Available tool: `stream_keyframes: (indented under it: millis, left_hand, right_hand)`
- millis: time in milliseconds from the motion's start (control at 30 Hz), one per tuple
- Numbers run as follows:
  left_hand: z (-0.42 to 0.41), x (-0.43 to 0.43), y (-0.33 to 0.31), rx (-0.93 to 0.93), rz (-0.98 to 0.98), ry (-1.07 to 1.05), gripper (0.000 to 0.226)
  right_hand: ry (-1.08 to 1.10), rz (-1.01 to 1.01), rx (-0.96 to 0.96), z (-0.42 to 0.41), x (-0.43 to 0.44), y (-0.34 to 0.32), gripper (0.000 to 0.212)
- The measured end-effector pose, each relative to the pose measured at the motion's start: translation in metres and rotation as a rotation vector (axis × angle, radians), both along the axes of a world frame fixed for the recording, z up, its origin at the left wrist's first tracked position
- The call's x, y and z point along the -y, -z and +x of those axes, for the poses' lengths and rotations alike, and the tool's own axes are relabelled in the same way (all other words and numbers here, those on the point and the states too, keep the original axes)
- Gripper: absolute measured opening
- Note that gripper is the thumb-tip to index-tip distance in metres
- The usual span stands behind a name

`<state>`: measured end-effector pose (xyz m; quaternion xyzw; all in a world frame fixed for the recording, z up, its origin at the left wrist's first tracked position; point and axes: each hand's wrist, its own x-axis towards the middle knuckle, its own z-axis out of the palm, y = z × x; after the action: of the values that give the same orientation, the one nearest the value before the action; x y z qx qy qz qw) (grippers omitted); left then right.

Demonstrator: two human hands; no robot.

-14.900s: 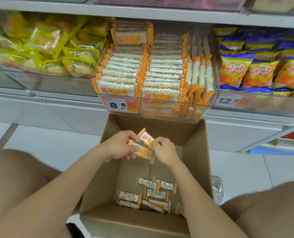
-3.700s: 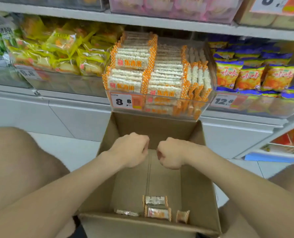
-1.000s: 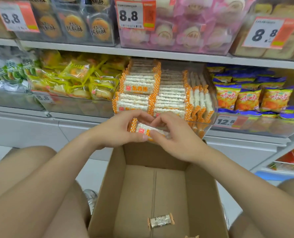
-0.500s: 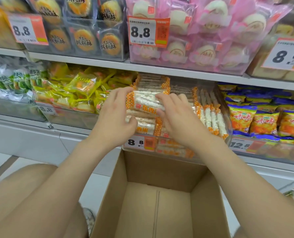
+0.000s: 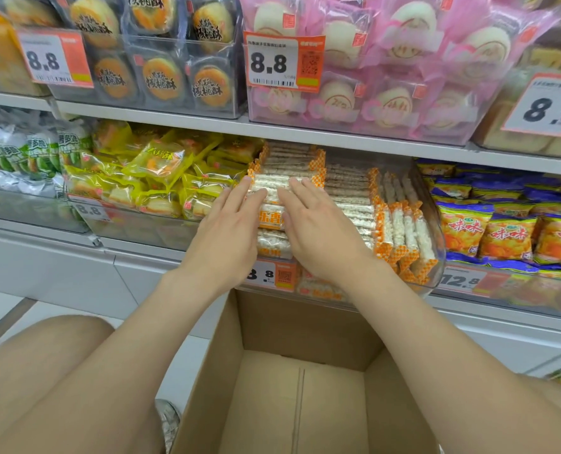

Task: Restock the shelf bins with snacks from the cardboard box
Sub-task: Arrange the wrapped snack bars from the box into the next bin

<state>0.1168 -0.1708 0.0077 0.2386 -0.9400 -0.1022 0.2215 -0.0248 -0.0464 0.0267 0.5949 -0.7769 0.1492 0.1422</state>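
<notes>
Now | left hand (image 5: 230, 231), right hand (image 5: 318, 234) | flat on rice bars (image 5: 272, 191)

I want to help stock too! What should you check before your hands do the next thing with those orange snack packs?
1. Hands free: left hand and right hand lie flat on the orange-and-white packs, fingers straight, gripping nothing. Ok.
2. Pressed stack level in the clear bin: hands cover it. Cannot tell.
3. Room on that stack: its top nearly reaches the upper shelf. Not ok.
4. More packs in the cardboard box: visible floor bare, near end out of view. Cannot tell.
</notes>
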Motion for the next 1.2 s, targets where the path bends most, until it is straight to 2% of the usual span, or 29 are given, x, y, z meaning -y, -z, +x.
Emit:
stream_keyframes:
  millis: [200,333,533,600,667,733,800,867,933,1000,1067,1200]
  left_hand:
    - [-0.001,-0.02,-0.006,-0.037,-0.007,-0.09,0.049]
    - [0.002,-0.031,-0.006,-0.099,-0.083,-0.112,0.052]
    - [0.008,-0.037,0.001,-0.127,-0.056,-0.112,0.053]
    - [0.012,-0.04,-0.005,-0.254,-0.137,-0.108,0.039]
    - [0.019,-0.049,-0.015,-0.417,-0.257,-0.047,0.015]
    - [0.025,-0.063,-0.013,-0.452,-0.203,0.066,0.008]
    - [0.03,-0.084,0.002,-0.262,-0.03,0.153,0.01]
    - [0.031,-0.102,0.033,0.103,0.095,0.236,0.009]
    - [0.028,-0.115,0.071,0.448,0.131,0.36,0.005]
    - [0.024,-0.131,0.108,0.709,0.181,0.49,0.006]
    - [0.02,-0.147,0.142,0.891,0.234,0.573,0.008]
    - [0.016,-0.175,0.214,1.167,0.191,0.662,0.023]
  right_hand:
    - [-0.004,-0.123,-0.055,0.003,-0.001,0.002,0.038]
    - [0.02,-0.155,-0.025,0.004,-0.005,0.002,0.039]
    - [0.041,-0.209,0.013,0.009,-0.014,0.0,0.041]
    - [0.048,-0.302,0.026,0.015,-0.026,-0.01,0.037]
    - [0.006,-0.382,0.054,0.027,-0.045,-0.02,0.024]
    - [-0.044,-0.312,0.142,0.037,-0.069,-0.022,0.015]
    - [-0.033,-0.043,0.237,0.046,-0.094,-0.016,0.014]
    - [-0.005,0.332,0.272,0.048,-0.116,0.0,0.017]
    - [-0.002,0.711,0.265,0.05,-0.135,0.027,0.022]
    - [0.022,1.008,0.274,0.051,-0.153,0.058,0.029]
    - [0.037,1.174,0.293,0.051,-0.168,0.089,0.03]
    - [0.007,1.291,0.34,0.05,-0.19,0.15,0.016]
